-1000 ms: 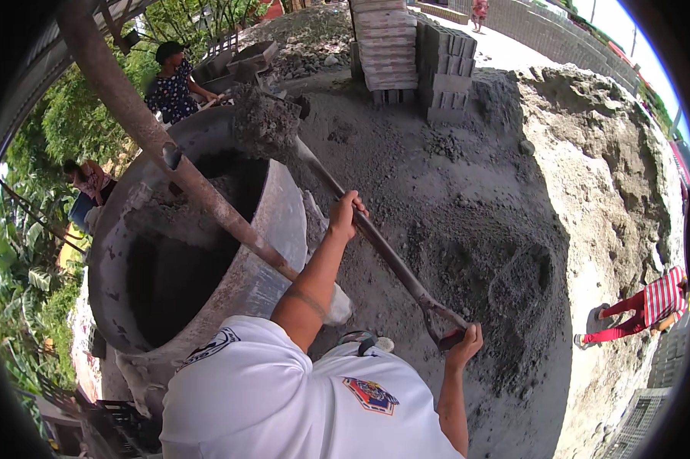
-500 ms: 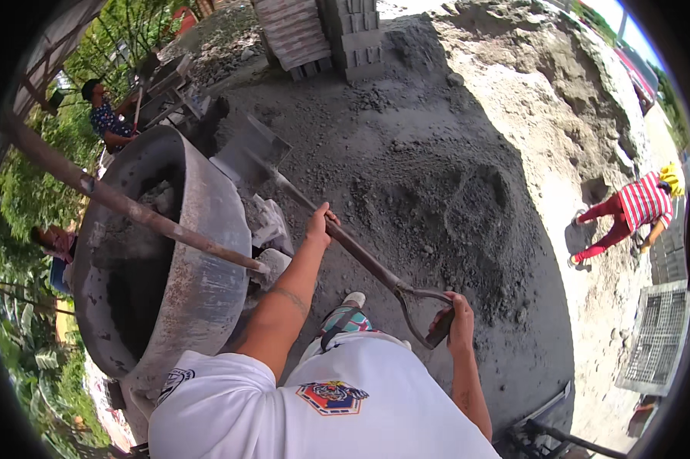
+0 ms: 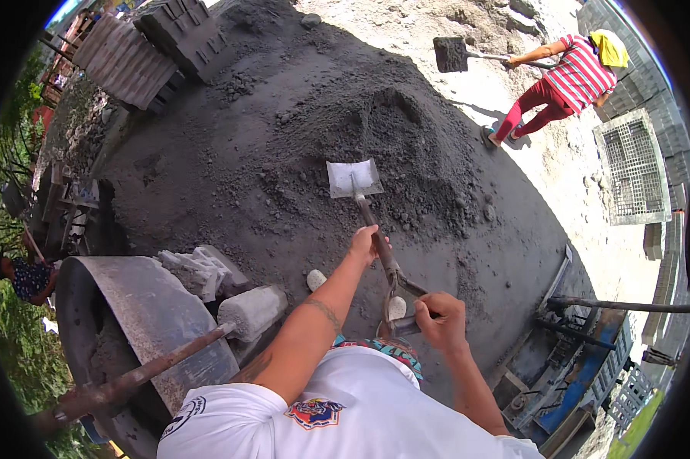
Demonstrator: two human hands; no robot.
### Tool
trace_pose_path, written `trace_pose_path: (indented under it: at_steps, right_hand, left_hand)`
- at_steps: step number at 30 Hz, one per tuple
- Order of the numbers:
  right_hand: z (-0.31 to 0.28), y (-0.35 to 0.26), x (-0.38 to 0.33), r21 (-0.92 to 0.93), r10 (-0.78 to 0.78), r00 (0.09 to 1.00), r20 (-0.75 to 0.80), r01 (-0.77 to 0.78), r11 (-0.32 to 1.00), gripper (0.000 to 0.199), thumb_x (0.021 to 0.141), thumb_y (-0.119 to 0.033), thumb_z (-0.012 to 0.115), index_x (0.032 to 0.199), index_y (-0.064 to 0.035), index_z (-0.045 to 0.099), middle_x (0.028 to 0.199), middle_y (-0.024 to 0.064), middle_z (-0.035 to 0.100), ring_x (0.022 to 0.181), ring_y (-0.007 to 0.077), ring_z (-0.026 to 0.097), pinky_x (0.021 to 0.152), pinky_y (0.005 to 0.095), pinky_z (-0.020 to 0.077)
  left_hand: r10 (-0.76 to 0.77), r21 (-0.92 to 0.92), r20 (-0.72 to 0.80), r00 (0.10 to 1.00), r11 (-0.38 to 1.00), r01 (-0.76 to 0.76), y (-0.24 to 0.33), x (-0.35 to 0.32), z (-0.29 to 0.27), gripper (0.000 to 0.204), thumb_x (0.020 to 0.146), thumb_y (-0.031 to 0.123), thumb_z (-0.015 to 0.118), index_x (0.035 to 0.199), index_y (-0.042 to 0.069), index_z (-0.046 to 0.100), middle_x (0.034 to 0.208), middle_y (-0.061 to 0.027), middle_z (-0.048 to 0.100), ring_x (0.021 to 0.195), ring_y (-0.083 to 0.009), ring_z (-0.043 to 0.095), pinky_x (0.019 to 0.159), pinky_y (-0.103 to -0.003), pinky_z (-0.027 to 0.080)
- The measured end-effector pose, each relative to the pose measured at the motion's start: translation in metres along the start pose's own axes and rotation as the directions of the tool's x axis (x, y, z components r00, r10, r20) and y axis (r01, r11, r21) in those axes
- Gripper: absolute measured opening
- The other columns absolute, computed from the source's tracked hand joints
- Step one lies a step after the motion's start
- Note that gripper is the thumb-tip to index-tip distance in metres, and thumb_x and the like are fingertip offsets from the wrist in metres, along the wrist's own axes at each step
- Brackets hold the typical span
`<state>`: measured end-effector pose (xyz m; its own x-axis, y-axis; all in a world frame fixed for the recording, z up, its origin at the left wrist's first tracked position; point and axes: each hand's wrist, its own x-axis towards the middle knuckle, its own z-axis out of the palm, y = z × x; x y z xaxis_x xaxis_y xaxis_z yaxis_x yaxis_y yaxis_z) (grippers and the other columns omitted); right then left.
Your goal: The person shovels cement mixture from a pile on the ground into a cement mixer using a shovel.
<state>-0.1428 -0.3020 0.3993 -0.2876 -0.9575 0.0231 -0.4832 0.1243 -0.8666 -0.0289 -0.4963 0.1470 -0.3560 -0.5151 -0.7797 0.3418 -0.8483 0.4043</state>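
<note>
My left hand (image 3: 370, 243) is wrapped round the lower shaft of a shovel (image 3: 353, 180), palm close to the metal neck. On the D-shaped handle at its near end, my right hand (image 3: 441, 317) is closed round the grip. The square blade shines pale in the light and looks bare on top. It lies at the near side of a heap of dark grey sand (image 3: 406, 130). Whether the blade's tip touches the sand I cannot tell.
At the lower left stands a concrete mixer drum (image 3: 169, 306) crossed by a rusty pole (image 3: 180, 350). Hollow blocks (image 3: 180, 38) are stacked far left. Another person (image 3: 571, 80) in red stripes holds a shovel at the far right. A metal frame machine (image 3: 571, 375) stands at near right.
The shovel has swung away from the mixer to the right, its blade now at the sand heap. My view has turned right. The striped-shirt person now shows a shovel held out.
</note>
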Motion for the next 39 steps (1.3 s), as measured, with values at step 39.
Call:
trace_pose_path:
  at_steps: [39]
  right_hand:
    - [0.295, 0.07, 0.445, 0.015, 0.185, 0.978, -0.098, -0.184, 0.983, 0.019, 0.092, -0.015, 0.048, 0.097, -0.0057, 0.064, 0.087, 0.0194, 0.067, 0.085, 0.0367, 0.065, 0.078, 0.0431, 0.0499]
  left_hand:
    - [0.049, 0.567, 0.584, 0.811, -0.739, -0.364, 0.376, 0.104, 0.025, 0.013, 0.072, 0.023, 0.062, 0.068, 0.014, 0.069, 0.076, -0.0103, 0.071, 0.078, -0.0276, 0.069, 0.073, -0.04, 0.051]
